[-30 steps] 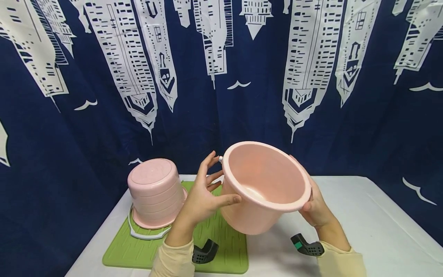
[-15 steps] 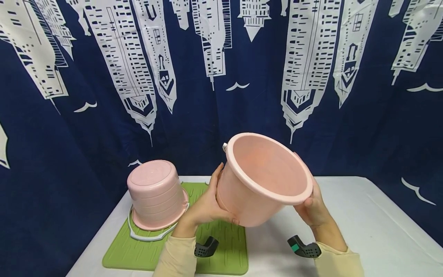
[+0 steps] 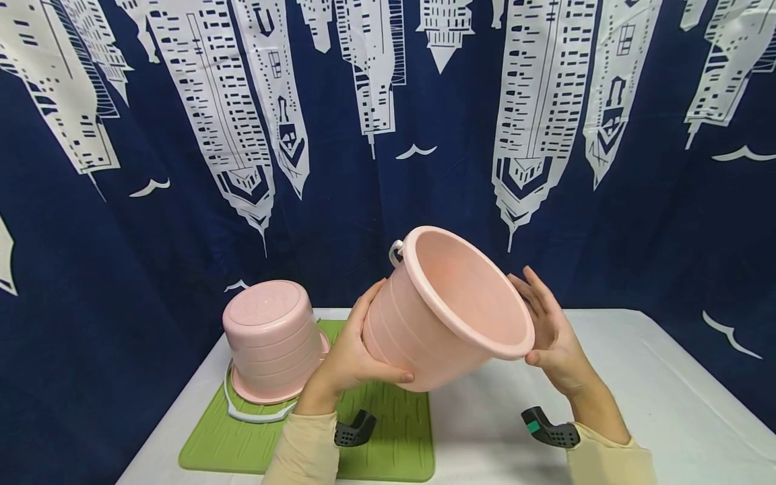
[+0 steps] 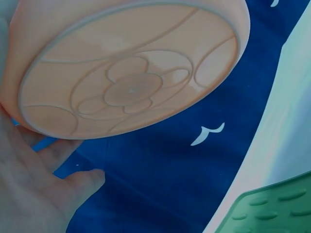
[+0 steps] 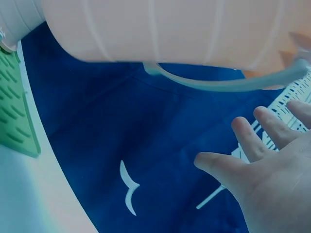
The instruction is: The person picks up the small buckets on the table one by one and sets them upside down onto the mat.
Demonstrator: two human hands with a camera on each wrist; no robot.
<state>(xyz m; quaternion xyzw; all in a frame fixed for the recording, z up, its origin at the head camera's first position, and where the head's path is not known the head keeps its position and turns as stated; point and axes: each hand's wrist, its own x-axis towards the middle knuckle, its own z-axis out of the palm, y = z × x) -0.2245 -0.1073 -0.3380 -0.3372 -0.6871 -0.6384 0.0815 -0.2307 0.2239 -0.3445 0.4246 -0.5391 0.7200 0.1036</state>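
A pink plastic bucket (image 3: 418, 330) is held up over the table, tilted with its mouth toward the upper right. My left hand (image 3: 348, 360) grips its lower left side, thumb across the wall near the base. The left wrist view shows the bucket's base (image 4: 131, 92), marked with a raised flower, and fingers partly hidden behind its edge. My right hand (image 3: 560, 347) stands just right of the rim, fingers spread. In the right wrist view, a gap separates those fingers from the bucket, whose pale handle (image 5: 218, 86) hangs along its side.
A second pink bucket (image 3: 273, 343) stands upside down on a green ribbed mat (image 3: 394, 438), its pale handle (image 3: 257, 417) lying at the front. The mat lies on a white-covered table (image 3: 667, 404). Behind hangs a dark blue curtain (image 3: 436, 195) with white buildings.
My left hand has shifted from the bucket's upper side to its lower side. The bucket has risen and tipped further, moving slightly left. My right hand has let go of the rim.
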